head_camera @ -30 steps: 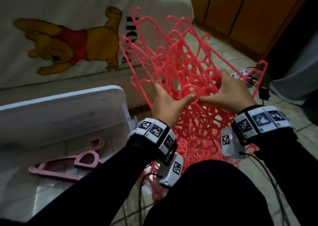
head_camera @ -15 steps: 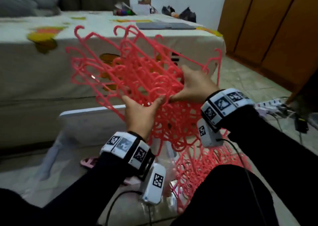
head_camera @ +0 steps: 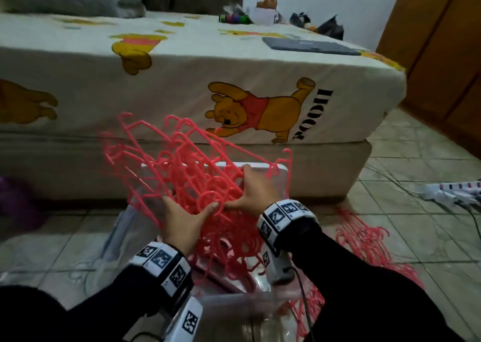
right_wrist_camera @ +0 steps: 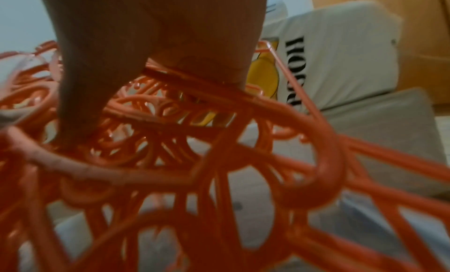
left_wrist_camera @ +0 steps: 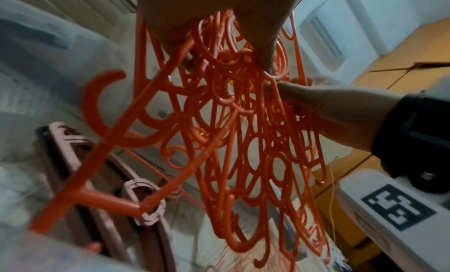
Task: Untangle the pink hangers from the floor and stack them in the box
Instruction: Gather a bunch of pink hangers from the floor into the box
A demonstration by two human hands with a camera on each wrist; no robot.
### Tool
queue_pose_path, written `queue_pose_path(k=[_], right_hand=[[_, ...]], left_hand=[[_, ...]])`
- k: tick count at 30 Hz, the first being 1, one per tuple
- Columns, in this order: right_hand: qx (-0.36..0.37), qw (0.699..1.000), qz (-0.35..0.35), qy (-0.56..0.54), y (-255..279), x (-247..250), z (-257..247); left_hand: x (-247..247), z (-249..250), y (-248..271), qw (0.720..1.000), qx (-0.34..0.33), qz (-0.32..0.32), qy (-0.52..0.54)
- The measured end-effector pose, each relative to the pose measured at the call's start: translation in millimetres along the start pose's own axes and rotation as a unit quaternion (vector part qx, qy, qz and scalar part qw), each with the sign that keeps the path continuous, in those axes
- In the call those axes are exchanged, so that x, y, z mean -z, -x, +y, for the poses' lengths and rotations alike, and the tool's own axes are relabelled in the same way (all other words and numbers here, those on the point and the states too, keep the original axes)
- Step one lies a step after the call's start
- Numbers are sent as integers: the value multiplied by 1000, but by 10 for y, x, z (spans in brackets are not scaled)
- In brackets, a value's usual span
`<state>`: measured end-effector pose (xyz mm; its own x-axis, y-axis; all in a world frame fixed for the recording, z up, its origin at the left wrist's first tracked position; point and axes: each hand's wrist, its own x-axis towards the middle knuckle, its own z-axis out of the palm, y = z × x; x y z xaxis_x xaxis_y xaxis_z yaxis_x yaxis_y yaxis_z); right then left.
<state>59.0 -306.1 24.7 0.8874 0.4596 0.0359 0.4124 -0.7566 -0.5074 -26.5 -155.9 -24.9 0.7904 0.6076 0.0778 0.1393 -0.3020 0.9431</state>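
Both hands hold tangled hanger bundle [head_camera: 187,175] up over clear box [head_camera: 276,168] on floor beside bed [head_camera: 182,81]. Left hand [head_camera: 182,222]: fingers curled into tangle, thumb hooked on loop. Right hand [head_camera: 256,190]: fingers wrapped round strands. More hangers [head_camera: 364,242] lie on floor, right of box. Paler hanger [left_wrist_camera: 143,205] inside box.

The tangled bundle of pink plastic hangers [head_camera: 187,177] hangs over the clear plastic box [head_camera: 282,171], with the cartoon-print bed [head_camera: 182,86] behind and more loose pink hangers [head_camera: 364,240] to the right.
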Motion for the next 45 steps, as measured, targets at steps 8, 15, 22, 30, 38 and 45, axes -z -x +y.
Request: queue_pose_path(k=[8,15,22,30,38,45], right_hand=[[-20,998,53,-30,-75,-443,-205],[-23,999,17,-34,-69,-798,-217],[24,990,-131,-41,-5,-972,-57],[-2,963,-260,66,117,-1011,137],[-27,929,-327,171,138,-971,276],[8,940,-275,202,-5,-484,259]], left_hand=[[388,-177,-344,998,-12,-55,-32],[538,-375,-422,992,-8,-104,-68],[609,-524,-544,966,-20,-175,-190],[476,-561,-438,896,-79,-320,-298],[284,-536,-391,771,-91,-426,-464],[286,-377,-441,715,-127,-442,-527]])
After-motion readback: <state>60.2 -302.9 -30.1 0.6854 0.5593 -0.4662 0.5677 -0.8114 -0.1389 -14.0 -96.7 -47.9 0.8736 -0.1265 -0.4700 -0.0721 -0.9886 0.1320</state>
